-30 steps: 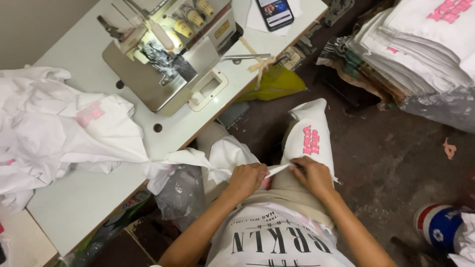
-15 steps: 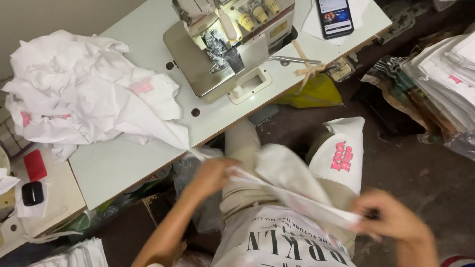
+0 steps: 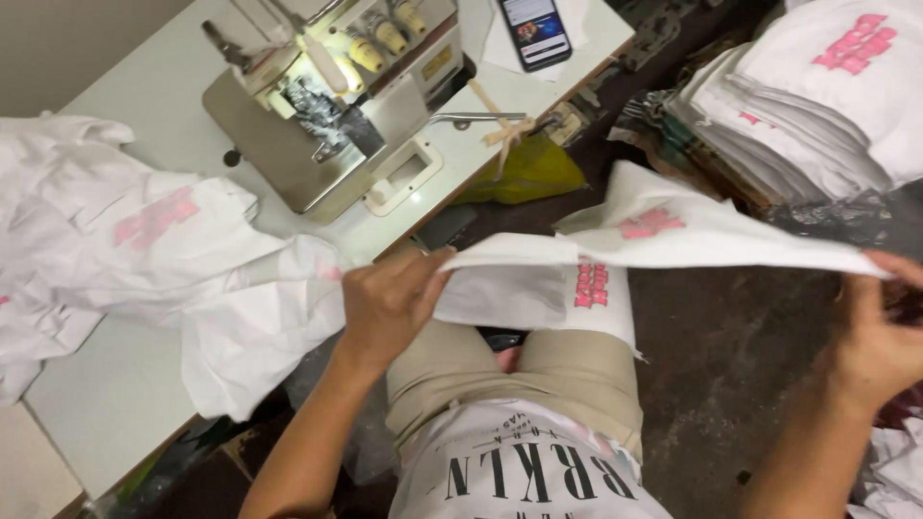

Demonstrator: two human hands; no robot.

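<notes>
two hands [image 3: 385,306] [image 3: 880,336] stretching one white garment [image 3: 663,245], one sewing machine [image 3: 327,106]

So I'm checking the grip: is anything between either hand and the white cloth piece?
Nothing visible. The left hand pinches one end of the white cloth piece directly, and the right hand grips the other end, stretched over the lap.

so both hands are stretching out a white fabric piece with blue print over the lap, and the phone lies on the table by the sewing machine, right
Not quite: the print is pink, not blue. The head view shows the left hand and the right hand stretching the white fabric piece with pink print over the lap, and the black smartphone does lie on the white table by the grey metal sewing machine.
</notes>
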